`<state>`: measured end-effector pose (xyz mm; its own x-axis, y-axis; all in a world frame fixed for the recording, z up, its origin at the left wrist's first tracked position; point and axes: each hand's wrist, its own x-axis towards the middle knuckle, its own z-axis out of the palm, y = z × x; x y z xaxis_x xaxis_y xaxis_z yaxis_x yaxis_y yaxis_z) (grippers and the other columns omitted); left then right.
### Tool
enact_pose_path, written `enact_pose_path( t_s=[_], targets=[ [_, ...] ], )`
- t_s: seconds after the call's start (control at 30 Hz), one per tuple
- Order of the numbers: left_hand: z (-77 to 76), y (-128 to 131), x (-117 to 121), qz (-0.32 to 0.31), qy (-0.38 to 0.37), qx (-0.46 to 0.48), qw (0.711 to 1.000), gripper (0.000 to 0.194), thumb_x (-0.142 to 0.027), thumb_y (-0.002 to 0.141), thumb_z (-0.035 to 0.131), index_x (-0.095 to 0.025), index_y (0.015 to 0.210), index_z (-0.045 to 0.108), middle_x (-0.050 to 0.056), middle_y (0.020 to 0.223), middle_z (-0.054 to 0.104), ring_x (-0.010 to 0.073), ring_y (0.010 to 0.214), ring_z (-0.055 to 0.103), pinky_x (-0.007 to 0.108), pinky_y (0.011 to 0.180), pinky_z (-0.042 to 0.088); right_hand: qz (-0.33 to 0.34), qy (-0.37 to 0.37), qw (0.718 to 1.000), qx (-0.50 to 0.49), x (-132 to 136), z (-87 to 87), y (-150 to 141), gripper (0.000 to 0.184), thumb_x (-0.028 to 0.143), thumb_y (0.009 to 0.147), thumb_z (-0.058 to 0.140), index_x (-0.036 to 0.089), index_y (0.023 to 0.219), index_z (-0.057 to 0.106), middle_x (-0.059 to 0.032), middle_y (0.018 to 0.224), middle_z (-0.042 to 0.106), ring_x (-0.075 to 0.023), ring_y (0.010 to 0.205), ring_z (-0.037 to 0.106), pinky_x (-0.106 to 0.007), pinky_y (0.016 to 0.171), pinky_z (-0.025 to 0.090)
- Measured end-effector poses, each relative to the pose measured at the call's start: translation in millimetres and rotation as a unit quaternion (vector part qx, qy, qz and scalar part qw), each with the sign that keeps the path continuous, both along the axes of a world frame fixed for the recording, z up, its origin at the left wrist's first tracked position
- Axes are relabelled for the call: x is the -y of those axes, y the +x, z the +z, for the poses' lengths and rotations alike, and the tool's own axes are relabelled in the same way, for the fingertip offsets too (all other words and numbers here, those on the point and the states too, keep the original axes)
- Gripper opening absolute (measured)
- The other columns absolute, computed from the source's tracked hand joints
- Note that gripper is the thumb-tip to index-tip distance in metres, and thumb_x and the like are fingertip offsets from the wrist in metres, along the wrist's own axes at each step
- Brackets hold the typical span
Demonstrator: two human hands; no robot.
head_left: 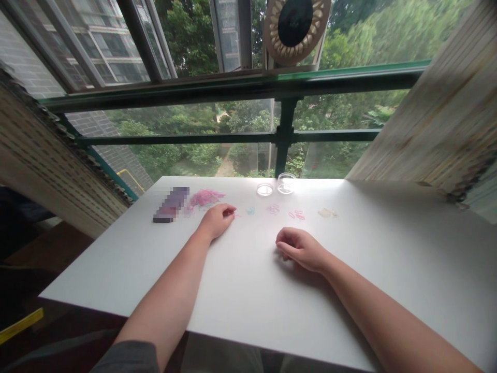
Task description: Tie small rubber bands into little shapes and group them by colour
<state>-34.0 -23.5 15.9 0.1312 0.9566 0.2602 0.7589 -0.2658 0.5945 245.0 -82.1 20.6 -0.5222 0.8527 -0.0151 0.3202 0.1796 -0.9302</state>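
Observation:
My left hand (pixel 218 219) rests on the white table (pixel 248 290) with its fingers curled, close to a pile of pink rubber bands (pixel 204 197). My right hand (pixel 298 248) lies nearer to me, fingers loosely curled under; nothing shows in either hand. Small groups of loose bands lie in a row beyond the hands: blue ones (pixel 250 211), pale pink ones (pixel 273 209), red ones (pixel 297 214) and yellowish ones (pixel 327 212).
A dark flat phone-like object (pixel 171 204) lies at the far left of the table. Two small clear dishes (pixel 265 189) (pixel 286 183) stand at the back edge by the window railing (pixel 285 135). Woven blinds hang on both sides.

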Motion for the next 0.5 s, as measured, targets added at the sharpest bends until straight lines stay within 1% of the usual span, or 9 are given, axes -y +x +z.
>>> enact_pose_path(
  t_s=[0.17, 0.27, 0.37, 0.5],
  targets=[
    [2.1, 1, 3, 0.004, 0.01, 0.022, 1.0, 0.027, -0.024, 0.075, 0.054, -0.016, 0.098, 0.066, 0.007, 0.097, 0.069, 0.0182, 0.085, 0.062, 0.03, 0.082, 0.049, -0.001, 0.004, 1.0, 0.004, 0, -0.8, 0, 0.014, 0.03, 0.083, 0.051, 0.017, 0.079, 0.052, 0.0015, 0.066, 0.052, -0.0108, 0.055, 0.057, -0.023, 0.052, 0.045],
    [4.7, -6, 6, 0.031, 0.019, 0.033, 0.999, 0.028, -0.024, 0.076, 0.053, -0.015, 0.099, 0.066, 0.008, 0.097, 0.069, 0.0185, 0.085, 0.062, 0.031, 0.081, 0.049, 0.003, 0.0, 1.0, 0.0, 1, -1.4, 0, 0.014, 0.03, 0.084, 0.05, 0.017, 0.078, 0.051, 0.0017, 0.066, 0.051, -0.0105, 0.054, 0.056, -0.023, 0.052, 0.045],
    [6.6, -26, 10, 0.1, 0.027, 0.041, 0.994, 0.028, -0.024, 0.076, 0.051, -0.015, 0.098, 0.066, 0.008, 0.094, 0.069, 0.018, 0.082, 0.063, 0.03, 0.078, 0.049, 0.005, 0.005, 1.0, 0.001, 1, -1.8, 0, 0.014, 0.029, 0.084, 0.049, 0.017, 0.078, 0.05, 0.0017, 0.067, 0.051, -0.0106, 0.054, 0.057, -0.024, 0.053, 0.045],
    [5.2, -68, 25, 0.237, 0.04, 0.013, 0.971, 0.026, -0.024, 0.076, 0.05, -0.016, 0.094, 0.067, 0.006, 0.088, 0.07, 0.0182, 0.08, 0.063, 0.028, 0.075, 0.048, 0.009, 0.015, 1.0, 0.003, 0, -1.4, 0, 0.013, 0.029, 0.084, 0.049, 0.017, 0.078, 0.05, 0.0016, 0.068, 0.051, -0.0106, 0.055, 0.056, -0.024, 0.054, 0.045]
  ],
)
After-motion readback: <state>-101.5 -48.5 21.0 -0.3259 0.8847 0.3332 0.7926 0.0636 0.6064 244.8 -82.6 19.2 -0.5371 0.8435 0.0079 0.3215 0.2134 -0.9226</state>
